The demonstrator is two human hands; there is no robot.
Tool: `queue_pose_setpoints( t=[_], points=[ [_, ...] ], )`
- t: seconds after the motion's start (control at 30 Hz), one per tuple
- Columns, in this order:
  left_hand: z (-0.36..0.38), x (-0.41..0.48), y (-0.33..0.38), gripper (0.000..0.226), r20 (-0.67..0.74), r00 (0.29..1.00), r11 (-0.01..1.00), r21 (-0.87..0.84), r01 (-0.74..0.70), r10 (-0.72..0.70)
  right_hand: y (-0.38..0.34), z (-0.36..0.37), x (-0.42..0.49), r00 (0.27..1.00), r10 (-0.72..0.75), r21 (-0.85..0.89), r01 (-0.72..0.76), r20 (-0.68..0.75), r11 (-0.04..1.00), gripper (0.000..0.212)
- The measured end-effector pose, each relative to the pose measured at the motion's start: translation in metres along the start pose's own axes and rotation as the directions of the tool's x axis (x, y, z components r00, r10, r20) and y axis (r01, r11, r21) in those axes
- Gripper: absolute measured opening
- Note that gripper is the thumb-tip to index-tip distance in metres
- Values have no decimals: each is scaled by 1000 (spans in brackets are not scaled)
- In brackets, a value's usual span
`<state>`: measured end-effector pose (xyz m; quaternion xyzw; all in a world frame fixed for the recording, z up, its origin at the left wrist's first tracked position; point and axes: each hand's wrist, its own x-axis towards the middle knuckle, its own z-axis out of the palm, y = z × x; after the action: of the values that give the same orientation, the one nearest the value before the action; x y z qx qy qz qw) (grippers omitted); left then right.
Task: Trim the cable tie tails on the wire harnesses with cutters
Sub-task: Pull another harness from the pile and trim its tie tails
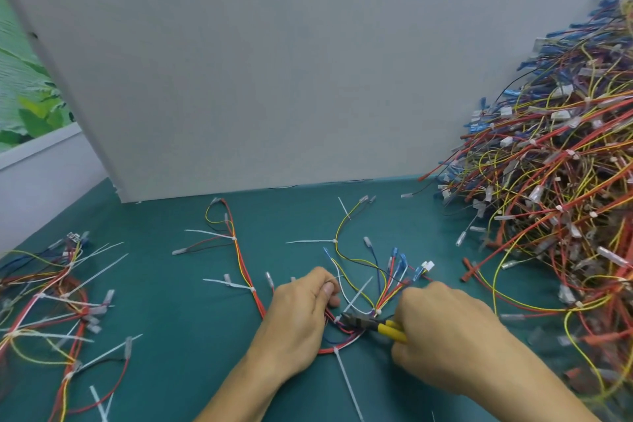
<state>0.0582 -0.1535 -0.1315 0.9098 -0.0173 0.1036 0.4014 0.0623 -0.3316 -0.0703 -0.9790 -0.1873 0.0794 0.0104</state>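
A wire harness of red, yellow, blue and white wires lies on the green mat in front of me. My left hand pinches its wires just left of a white cable tie. My right hand grips the yellow-handled cutters, whose dark jaws point left at the bundle between my hands. A white tie tail sticks up to the right above the jaws. Another long white tail runs toward me from the red wires below my left hand.
A large pile of harnesses fills the right side. A smaller heap with long white tie tails lies at the left. Another harness stretches across the middle of the mat. A grey panel stands behind.
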Motion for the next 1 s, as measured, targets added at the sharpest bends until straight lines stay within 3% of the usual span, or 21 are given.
queue_pose_setpoints(
  t=[0.2,0.4,0.6,0.7,0.83,1.0],
  points=[
    [6,2,-2,22,11,994,980,167,-106,106,-2,-4,-3,999,-12,-4,12,29,1000,34],
    [13,1,5,19,80,997,968,250,-12,-8,-8,-5,-6,999,-23,-25,24,32,999,42],
    [13,1,13,12,49,997,954,296,44,-61,-5,-3,-6,999,-43,-13,43,19,999,35],
    [12,0,14,15,66,996,935,354,28,-54,-5,-3,-6,999,-52,-9,52,2,999,21],
    [15,-2,12,14,86,996,905,424,-20,-18,-4,-2,-6,999,-46,-21,46,3,999,25],
    [13,0,10,24,84,996,944,331,1,-30,-4,0,-6,999,-37,-27,37,16,999,14]
  ],
)
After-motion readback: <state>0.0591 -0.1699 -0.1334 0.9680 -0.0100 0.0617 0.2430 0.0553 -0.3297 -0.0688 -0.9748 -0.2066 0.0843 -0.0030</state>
